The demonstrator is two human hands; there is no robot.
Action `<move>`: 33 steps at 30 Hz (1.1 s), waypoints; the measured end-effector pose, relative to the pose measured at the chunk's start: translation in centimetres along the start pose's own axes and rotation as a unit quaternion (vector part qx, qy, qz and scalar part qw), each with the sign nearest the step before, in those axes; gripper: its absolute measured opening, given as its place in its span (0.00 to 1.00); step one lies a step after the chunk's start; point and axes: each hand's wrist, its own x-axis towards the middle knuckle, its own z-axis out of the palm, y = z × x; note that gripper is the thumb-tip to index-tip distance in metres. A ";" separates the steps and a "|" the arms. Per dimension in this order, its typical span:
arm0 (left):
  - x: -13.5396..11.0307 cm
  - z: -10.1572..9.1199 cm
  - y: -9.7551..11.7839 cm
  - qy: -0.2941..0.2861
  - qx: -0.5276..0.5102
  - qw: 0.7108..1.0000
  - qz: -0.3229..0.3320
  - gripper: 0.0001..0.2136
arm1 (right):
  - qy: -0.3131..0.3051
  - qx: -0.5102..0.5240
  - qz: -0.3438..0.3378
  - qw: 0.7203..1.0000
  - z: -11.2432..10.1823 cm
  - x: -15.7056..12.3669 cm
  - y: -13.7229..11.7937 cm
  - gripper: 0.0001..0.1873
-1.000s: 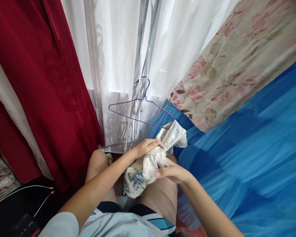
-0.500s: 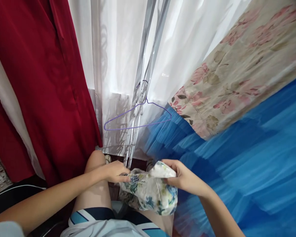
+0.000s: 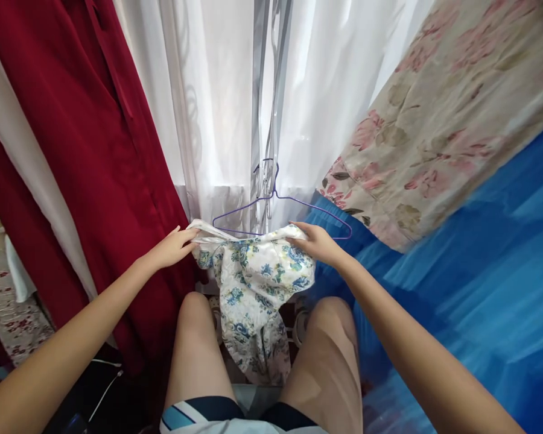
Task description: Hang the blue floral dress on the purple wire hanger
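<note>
A white cloth with blue flowers hangs spread between my two hands above my knees. My left hand pinches its left top corner. My right hand grips its right top corner. Just behind the cloth's top edge a purple wire hanger hangs by its hook from a metal window grille. The hanger's lower bar is partly hidden by the cloth.
A dark red curtain hangs at the left, a sheer white curtain in the middle. A beige floral fabric and a blue net fill the right. White cables lie at the lower left.
Both hands have raised the flowered cloth from my lap and spread it out wide, up to the hanger's level. The view has shifted slightly.
</note>
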 end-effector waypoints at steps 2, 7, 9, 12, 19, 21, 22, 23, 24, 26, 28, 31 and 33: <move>2.4 -0.2 -0.3 0.001 -0.026 1.000 0.007 0.17 | -0.029 -0.018 0.010 0.999 0.4 0.8 0.5 0.20; 5.9 0.6 0.8 0.004 -0.048 0.998 0.027 0.11 | -0.022 -0.037 0.027 0.999 2.1 -0.3 0.5 0.20; 6.0 0.7 1.5 0.032 -0.053 0.998 0.028 0.15 | -0.005 -0.049 0.031 0.998 2.7 -1.1 0.2 0.18; 5.0 0.4 2.3 0.099 -0.057 0.992 0.050 0.22 | 0.015 -0.063 0.041 0.997 2.9 -1.9 -0.3 0.15; 1.8 -2.1 2.7 0.059 -0.013 0.992 0.112 0.12 | 0.021 -0.068 0.053 0.996 3.0 -2.3 -0.8 0.15; 1.2 -2.9 3.1 0.060 -0.008 0.993 0.104 0.09 | 0.025 -0.067 0.053 0.996 3.2 -2.3 -0.8 0.16; 1.0 -3.2 3.5 0.064 -0.009 0.993 0.100 0.08 | 0.026 -0.065 0.052 0.996 3.3 -2.3 -0.9 0.17; 1.0 -3.5 4.1 0.071 -0.016 0.993 0.096 0.07 | 0.025 -0.061 0.050 0.997 3.4 -2.3 -1.0 0.17; 1.1 -3.7 4.8 0.080 -0.031 0.992 0.091 0.07 | 0.020 -0.056 0.047 0.997 3.5 -2.3 -1.1 0.17; 1.9 -3.8 6.6 0.110 -0.083 0.987 0.077 0.09 | 0.010 -0.042 0.040 0.998 3.7 -2.3 -1.4 0.16; 3.3 -3.4 8.6 0.158 -0.142 0.975 0.060 0.11 | 0.005 -0.029 0.033 0.999 3.9 -2.5 -1.8 0.16; 5.8 -2.3 11.1 0.232 -0.179 0.955 0.038 0.11 | 0.014 -0.012 0.018 1.000 3.5 -3.6 -2.1 0.14; 7.0 -1.4 11.9 0.271 -0.179 0.945 0.024 0.11 | 0.061 0.009 -0.004 0.998 2.7 -4.8 -1.8 0.16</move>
